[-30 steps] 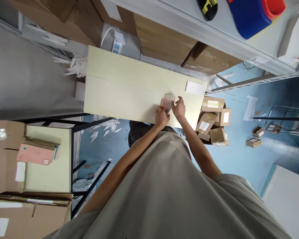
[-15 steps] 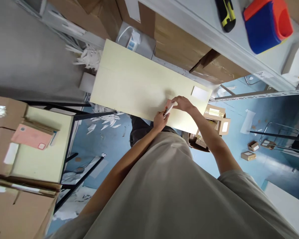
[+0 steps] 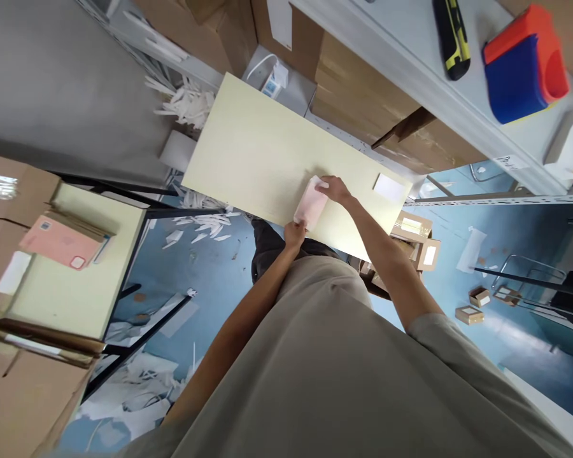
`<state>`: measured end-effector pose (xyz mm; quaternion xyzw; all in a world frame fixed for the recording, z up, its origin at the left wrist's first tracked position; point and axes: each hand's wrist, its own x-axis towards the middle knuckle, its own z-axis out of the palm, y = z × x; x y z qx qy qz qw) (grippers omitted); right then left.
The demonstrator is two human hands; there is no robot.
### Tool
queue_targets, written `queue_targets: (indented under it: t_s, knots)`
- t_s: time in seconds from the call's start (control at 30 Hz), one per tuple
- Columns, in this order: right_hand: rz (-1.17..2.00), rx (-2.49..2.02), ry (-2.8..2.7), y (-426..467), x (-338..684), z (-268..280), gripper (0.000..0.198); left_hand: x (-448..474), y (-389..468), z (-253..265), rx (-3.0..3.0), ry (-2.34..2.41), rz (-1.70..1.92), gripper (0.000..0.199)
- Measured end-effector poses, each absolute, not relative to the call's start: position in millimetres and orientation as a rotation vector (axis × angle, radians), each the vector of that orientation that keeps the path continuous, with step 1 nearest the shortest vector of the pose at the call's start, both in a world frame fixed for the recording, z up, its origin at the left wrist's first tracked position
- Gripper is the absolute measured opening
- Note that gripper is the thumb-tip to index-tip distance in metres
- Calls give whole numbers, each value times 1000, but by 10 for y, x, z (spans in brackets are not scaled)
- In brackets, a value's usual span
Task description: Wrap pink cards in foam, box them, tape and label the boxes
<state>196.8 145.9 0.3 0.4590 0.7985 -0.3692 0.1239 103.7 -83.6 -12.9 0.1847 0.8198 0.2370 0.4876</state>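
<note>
A flat, pale pink rectangular piece (image 3: 311, 202) is held tilted over the cream-coloured tabletop (image 3: 248, 140); whether it is a packet or a thin box I cannot tell. My left hand (image 3: 295, 234) pinches its near end by the table's front edge. At its far right corner, the fingers of my right hand (image 3: 337, 189) are closed on it. To the right of that hand lies a white card (image 3: 389, 187) on the tabletop.
Cardboard boxes (image 3: 358, 95) line the table's back, below a shelf with a utility knife (image 3: 453, 41) and a red-and-blue holder (image 3: 525, 70). A power strip (image 3: 273, 79) sits behind the table. Left are paper strips (image 3: 188, 105) and a pink box (image 3: 62, 242). Small cartons (image 3: 468, 315) lie on the floor.
The pink piece has turned from nearly edge-on to showing its broad pink face. My left hand has shifted left toward the near end, and my right hand has moved to the far corner.
</note>
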Motion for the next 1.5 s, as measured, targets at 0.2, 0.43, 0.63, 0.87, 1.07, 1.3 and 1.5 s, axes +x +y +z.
queue_targets:
  t_s: [0.2,0.43,0.63,0.87,1.07,1.3,1.5]
  knots:
    - [-973,1616,2259,1326,1991,-150,35,1012,-825,-148,441,1979,496,44]
    - [-1021,1717,2416,1096,2123,-72,42,891,-897,20,576,1942,337,39]
    - [-1072,1841,2572,956,2312,329,35,844,-831,379,770,1795,228,49]
    - [-897,2040,2916,1377,2458,1259,31,741,340,1012,1148,1856,480,41]
    - [-665,2163,3156,2237,2420,2141,40,727,1687,1851,1421,1649,1144,19]
    - [-556,2145,3112,3193,2180,2310,52,619,2363,2408,1611,1483,1439,22]
    - [-563,2017,3245,3121,2166,2101,60,245,1942,1668,1539,1650,1253,24]
